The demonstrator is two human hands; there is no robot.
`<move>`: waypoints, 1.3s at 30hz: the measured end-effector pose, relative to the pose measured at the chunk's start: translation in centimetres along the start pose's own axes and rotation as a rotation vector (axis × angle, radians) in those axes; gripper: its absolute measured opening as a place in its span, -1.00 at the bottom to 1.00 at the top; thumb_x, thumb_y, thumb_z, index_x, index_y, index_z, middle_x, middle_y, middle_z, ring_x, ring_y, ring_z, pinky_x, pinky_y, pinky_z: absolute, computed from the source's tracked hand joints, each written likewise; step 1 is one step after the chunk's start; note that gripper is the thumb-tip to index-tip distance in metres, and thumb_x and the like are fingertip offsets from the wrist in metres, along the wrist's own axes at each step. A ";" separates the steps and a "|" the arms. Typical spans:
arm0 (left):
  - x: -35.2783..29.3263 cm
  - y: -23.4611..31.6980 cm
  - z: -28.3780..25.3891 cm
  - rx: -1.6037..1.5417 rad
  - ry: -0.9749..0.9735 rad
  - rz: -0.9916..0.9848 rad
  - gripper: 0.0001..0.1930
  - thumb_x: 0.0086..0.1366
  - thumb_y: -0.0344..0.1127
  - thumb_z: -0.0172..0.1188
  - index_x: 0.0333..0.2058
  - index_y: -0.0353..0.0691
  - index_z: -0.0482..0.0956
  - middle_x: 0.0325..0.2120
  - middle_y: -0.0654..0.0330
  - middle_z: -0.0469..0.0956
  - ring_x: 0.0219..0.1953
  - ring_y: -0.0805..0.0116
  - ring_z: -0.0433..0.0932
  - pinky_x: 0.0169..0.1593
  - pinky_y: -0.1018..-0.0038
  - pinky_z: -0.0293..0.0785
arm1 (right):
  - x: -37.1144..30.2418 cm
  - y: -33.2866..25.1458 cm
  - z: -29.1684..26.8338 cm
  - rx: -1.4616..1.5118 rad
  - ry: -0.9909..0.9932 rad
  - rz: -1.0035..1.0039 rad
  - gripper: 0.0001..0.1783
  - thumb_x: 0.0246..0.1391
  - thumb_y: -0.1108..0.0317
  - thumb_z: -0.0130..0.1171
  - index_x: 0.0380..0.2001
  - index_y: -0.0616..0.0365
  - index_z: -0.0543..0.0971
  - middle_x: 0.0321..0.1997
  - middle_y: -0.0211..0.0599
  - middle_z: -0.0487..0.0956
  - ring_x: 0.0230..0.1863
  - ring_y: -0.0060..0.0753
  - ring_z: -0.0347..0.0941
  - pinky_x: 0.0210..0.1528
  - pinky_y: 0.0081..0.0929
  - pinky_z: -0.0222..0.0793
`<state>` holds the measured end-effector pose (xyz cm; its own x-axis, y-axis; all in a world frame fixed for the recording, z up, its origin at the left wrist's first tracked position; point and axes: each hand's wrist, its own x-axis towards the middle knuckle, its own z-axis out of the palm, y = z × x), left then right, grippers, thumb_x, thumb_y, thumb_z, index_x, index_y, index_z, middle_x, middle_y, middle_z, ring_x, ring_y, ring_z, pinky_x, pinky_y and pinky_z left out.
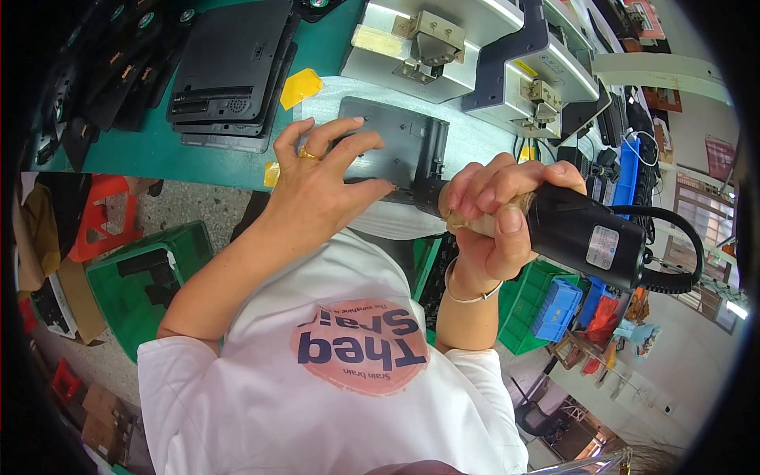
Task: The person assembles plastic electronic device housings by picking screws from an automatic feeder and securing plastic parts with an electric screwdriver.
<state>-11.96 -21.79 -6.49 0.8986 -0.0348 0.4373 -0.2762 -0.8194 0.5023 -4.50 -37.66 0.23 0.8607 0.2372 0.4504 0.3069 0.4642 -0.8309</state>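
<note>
A dark grey plastic casing point(388, 131) lies on a whitish mat at the table's front edge. Over its left part spreads my left hand point(317, 170), fingers apart and bent, a ring on one of them. The thumb reaches to the casing's near edge, close to the tool's front end. My right hand point(495, 210) is wrapped round a black electric screwdriver point(590, 229) with tape about its grip and a coiled cord at its rear. The tool is held nearly level, its nose pointing left at the casing's near right corner. Its bit is too small to make out.
Stacked black casings point(229, 71) stand left on the green table point(317, 36), beside more black parts point(119, 79). Yellow tape pieces point(301, 87) lie nearby. Metal fixtures point(419, 51) stand behind the casing. Below are a green crate point(190, 237) and a red stool point(103, 214).
</note>
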 end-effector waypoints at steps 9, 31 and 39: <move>0.0 0.0 -0.1 -0.014 -0.008 -0.008 -0.89 -0.06 -0.19 0.37 -0.47 0.16 0.70 -0.07 0.35 0.48 0.17 0.28 0.28 0.20 0.18 -0.07 | 0.5 0.4 0.4 0.006 -0.061 0.038 -0.37 -0.06 0.48 0.28 0.02 0.10 0.15 -0.62 -0.31 0.39 -0.65 -0.43 0.36 -0.54 -0.46 0.40; -0.2 -0.7 0.1 -0.107 -0.099 0.003 -0.70 0.00 -0.18 0.38 -0.23 0.07 0.61 -0.16 0.40 0.50 0.13 0.32 0.38 0.19 0.11 0.00 | -0.5 0.8 -0.8 -0.074 -0.089 -0.071 -0.41 -0.09 0.62 0.29 -0.05 0.07 0.21 -0.50 -0.38 0.38 -0.63 -0.47 0.36 -0.54 -0.46 0.41; 0.3 0.0 0.8 -0.026 -0.054 -0.007 -0.59 -0.01 -0.16 0.38 -0.15 -0.04 0.55 -0.14 0.34 0.48 0.08 0.28 0.39 0.12 0.25 0.13 | 0.7 -3.3 -3.7 0.016 0.086 -0.192 -0.50 0.05 0.49 0.15 0.04 -0.02 0.23 -0.56 -0.40 0.30 -0.59 -0.49 0.25 -0.57 -0.46 0.33</move>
<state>-11.42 -22.24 -6.95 0.9175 -0.0607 0.3930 -0.2780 -0.8046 0.5247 -3.39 -42.19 2.10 0.8189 0.0700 0.5696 0.4624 0.5075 -0.7271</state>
